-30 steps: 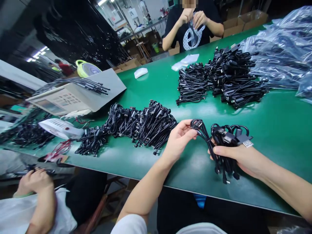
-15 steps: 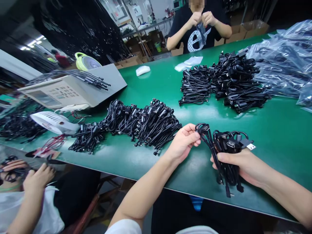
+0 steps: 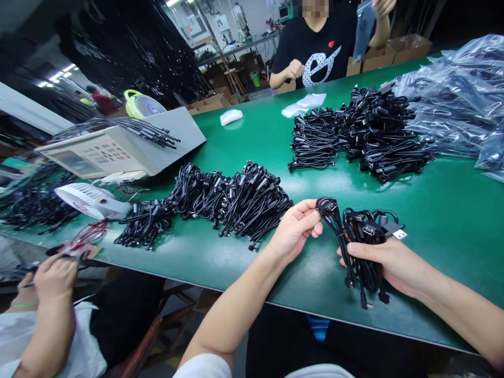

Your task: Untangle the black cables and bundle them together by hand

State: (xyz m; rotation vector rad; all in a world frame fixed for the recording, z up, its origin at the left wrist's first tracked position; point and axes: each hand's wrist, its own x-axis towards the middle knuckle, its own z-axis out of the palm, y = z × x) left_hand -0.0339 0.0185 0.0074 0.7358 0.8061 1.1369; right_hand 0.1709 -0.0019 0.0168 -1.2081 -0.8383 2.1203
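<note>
My right hand is wrapped round a bunch of coiled black cables, held just above the green table; plug ends hang below my fingers and a silver USB plug sticks out at the right. My left hand pinches the looped end of one black cable at the bunch's left side. Left of that hand a long heap of black cables lies on the table.
A second cable heap lies further back, with bagged cables at the right. A grey tester box and a white fan stand at the left. A person across the table lifts a bag; another person's hands work at my lower left.
My hands and the bunch have barely shifted. The person across the table has raised one hand with a bag and lowered the other. The hands at the lower left have moved.
</note>
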